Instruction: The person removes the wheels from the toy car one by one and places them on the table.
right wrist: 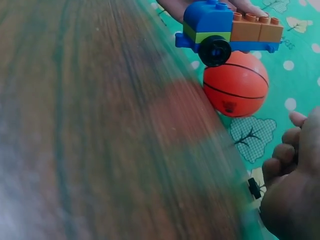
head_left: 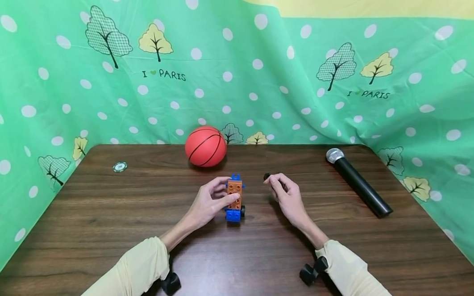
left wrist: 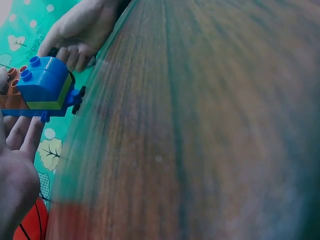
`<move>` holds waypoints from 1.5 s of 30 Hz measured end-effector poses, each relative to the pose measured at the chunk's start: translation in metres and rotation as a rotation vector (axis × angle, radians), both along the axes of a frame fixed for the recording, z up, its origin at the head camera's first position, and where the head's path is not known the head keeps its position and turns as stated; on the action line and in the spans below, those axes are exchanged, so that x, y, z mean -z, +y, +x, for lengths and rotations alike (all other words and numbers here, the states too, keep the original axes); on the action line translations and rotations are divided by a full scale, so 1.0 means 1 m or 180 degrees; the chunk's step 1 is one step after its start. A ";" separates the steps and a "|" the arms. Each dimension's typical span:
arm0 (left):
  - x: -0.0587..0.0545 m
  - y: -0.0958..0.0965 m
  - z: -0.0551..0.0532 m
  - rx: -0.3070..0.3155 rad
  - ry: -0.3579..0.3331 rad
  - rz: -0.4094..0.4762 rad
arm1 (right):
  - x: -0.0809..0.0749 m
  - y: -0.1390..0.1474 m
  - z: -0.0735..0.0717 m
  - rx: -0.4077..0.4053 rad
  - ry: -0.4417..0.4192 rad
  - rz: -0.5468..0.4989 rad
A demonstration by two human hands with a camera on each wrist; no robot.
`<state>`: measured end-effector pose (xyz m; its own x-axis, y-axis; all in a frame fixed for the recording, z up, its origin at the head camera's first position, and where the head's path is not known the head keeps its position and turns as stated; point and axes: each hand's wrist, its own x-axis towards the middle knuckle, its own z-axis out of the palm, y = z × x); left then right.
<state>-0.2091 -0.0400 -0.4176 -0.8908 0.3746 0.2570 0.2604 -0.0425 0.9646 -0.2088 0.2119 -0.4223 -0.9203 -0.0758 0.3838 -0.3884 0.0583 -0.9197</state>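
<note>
In the head view my left hand grips a toy block car near the middle of the table, with the thumb across its orange bricks. Its blue cab sits on a green layer, and a black wheel shows at that end. To the right of the car, my right hand pinches a small black wheel at its fingertips. The right wrist view has a small black piece beside the curled fingers; whether it is the same wheel I cannot tell.
A red toy basketball rests at the back of the brown table. A black microphone with a silver head lies on the right. Far left is a poker chip. Green printed cloth hangs behind the table.
</note>
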 end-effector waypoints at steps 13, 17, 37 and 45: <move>0.002 -0.003 0.001 -0.0011 0.0041 -0.0052 | -0.001 0.013 -0.001 -0.0341 -0.0318 -0.0439; 0.002 -0.004 0.001 -0.0034 0.0035 -0.0041 | 0.000 0.020 -0.002 -0.0018 -0.0227 -0.0372; 0.002 -0.003 0.000 0.0012 0.0085 0.0035 | 0.003 0.073 -0.016 0.0889 0.0311 0.1371; 0.001 -0.003 0.002 0.0006 0.0078 0.0045 | 0.006 0.081 -0.026 0.0972 0.0840 0.2657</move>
